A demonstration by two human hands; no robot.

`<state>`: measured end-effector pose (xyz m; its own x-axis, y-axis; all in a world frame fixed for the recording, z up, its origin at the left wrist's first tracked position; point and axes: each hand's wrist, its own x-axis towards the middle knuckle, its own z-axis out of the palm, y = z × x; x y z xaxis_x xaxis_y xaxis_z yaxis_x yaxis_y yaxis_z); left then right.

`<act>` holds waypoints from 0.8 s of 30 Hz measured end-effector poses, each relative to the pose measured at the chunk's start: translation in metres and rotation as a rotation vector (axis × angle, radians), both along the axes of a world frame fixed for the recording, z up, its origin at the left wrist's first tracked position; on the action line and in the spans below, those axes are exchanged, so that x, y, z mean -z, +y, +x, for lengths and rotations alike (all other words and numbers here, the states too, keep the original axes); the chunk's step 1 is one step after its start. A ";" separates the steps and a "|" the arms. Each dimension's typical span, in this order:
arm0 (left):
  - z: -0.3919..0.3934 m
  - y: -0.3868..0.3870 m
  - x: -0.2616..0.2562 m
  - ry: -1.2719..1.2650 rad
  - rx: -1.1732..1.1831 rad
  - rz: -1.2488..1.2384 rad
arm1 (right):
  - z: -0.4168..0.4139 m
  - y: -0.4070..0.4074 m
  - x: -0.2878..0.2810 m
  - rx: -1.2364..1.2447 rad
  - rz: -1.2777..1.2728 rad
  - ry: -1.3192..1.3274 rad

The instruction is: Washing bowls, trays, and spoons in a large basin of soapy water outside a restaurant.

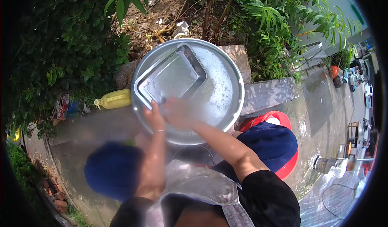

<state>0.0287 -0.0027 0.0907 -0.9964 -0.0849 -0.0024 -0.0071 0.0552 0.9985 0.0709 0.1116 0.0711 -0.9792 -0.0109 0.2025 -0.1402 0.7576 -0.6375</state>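
Before me stands a large round metal basin (219,117) with sudsy water in it. A rectangular metal tray (202,72) lies tilted inside, partly in the water. At the tray's near corner my left hand (155,117) grips the rim. Beside it my right hand (178,113) is blurred and reaches over the tray's near side; what its fingers touch or hold cannot be made out. My two forearms come close together over the basin's near edge.
A yellow plastic jug (114,99) lies left of the basin. A red plastic tub (285,123) stands at the right by my knee. Stone blocks (266,95) border the soil behind, with leafy bushes (72,45) on both sides.
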 end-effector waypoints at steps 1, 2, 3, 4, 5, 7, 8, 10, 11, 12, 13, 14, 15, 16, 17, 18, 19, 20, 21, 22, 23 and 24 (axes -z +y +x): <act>-0.003 -0.004 0.006 0.075 0.004 0.015 | -0.004 0.007 -0.002 0.051 0.059 -0.055; -0.006 -0.008 0.012 0.151 0.007 0.029 | -0.009 0.019 0.002 0.123 0.109 -0.003; -0.005 -0.005 0.007 0.150 0.013 0.031 | -0.013 0.040 0.012 0.200 0.163 0.043; -0.001 -0.003 -0.006 0.150 0.018 0.020 | -0.018 0.061 0.015 0.253 0.196 -0.018; 0.000 0.001 -0.013 0.157 0.022 0.013 | -0.026 0.081 0.017 0.305 0.232 -0.074; 0.002 0.005 -0.014 0.178 0.002 0.053 | -0.036 0.104 0.025 0.425 0.311 -0.113; 0.004 0.006 -0.014 0.193 0.013 0.033 | -0.039 0.109 0.032 0.545 0.390 -0.158; 0.006 0.003 -0.014 0.167 0.084 0.023 | -0.034 0.084 0.055 0.433 0.394 -0.110; 0.005 -0.001 -0.014 0.168 0.079 0.027 | -0.030 0.069 0.064 0.318 0.395 -0.058; 0.003 -0.002 -0.012 0.134 0.084 0.055 | -0.026 0.059 0.070 0.315 0.402 -0.052; 0.003 -0.005 -0.010 0.097 0.093 0.077 | -0.019 0.045 0.076 0.305 0.310 -0.033; 0.004 -0.004 -0.007 0.120 0.116 0.071 | -0.016 0.040 0.080 0.296 0.216 -0.015; 0.007 -0.004 -0.006 0.116 0.123 0.066 | -0.013 0.044 0.082 0.302 0.212 -0.019; 0.011 -0.002 -0.007 0.146 0.123 0.069 | -0.012 0.059 0.080 0.478 -0.048 -0.034; 0.013 -0.003 -0.008 0.177 0.123 0.073 | -0.011 0.074 0.079 0.650 -0.311 -0.045; 0.014 -0.007 -0.012 0.130 0.134 0.082 | -0.007 0.087 0.074 0.675 -0.189 0.034; 0.013 -0.006 -0.021 0.129 0.135 0.081 | -0.004 0.100 0.064 0.694 -0.064 0.114; 0.012 -0.005 -0.033 0.089 0.161 0.071 | -0.002 0.112 0.050 0.693 -0.066 0.113; 0.011 -0.006 -0.041 0.049 0.184 0.060 | -0.002 0.120 0.035 0.686 0.009 0.124; 0.008 -0.005 -0.045 0.084 0.194 0.017 | -0.003 0.129 0.023 0.678 0.088 0.141; 0.002 -0.006 -0.046 0.089 0.190 0.019 | -0.006 0.135 0.016 0.674 0.087 0.146; -0.001 -0.007 -0.048 0.046 0.201 0.005 | -0.002 0.140 0.012 0.575 0.024 0.225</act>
<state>0.0277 -0.0100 0.1382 -0.9924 0.1153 0.0435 0.0490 0.0456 0.9978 0.0688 0.2515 0.0589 -0.7631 0.4985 0.4113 0.1655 0.7659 -0.6213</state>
